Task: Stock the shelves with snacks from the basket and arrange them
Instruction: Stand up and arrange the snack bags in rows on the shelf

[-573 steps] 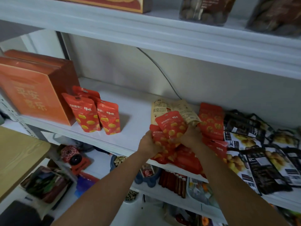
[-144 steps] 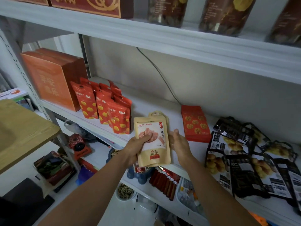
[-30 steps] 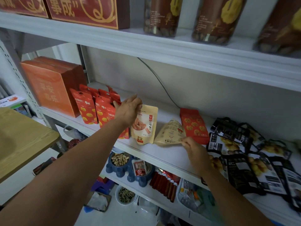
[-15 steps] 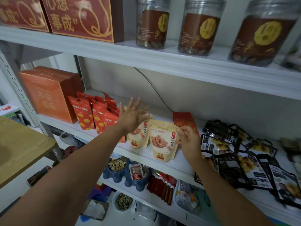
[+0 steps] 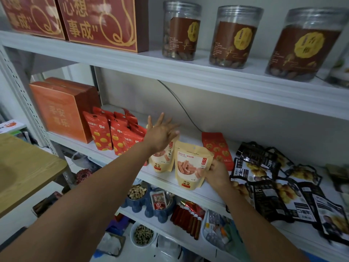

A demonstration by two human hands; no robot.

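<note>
Two hands over the middle shelf (image 5: 162,177): right hand (image 5: 217,173) pinching the right edge of a beige snack pouch (image 5: 190,165), fingers curled onto it, keeping it upright near the shelf's front; left hand (image 5: 160,135) spread wide, fingers straight, gripping nothing, raised in front of the top of a second beige pouch (image 5: 163,159) just to the left, contact unclear. Best done, by the look of it, by setting the base flat, squaring the pouch level with its neighbour, then easing off slowly to avoid a topple. Further left, upright red pouches (image 5: 105,133) clustered beside an orange box (image 5: 62,110). To the right, a flat red packet (image 5: 217,148), then black packets (image 5: 273,186) lying loose and overlapping, not yet stood up. Above, lidded jars (image 5: 180,33) and red gift boxes (image 5: 102,21) on the upper shelf (image 5: 188,72); a cable (image 5: 181,106) down the back wall; a wooden table (image 5: 24,171) at far left; bowls (image 5: 132,203) lower down.
</note>
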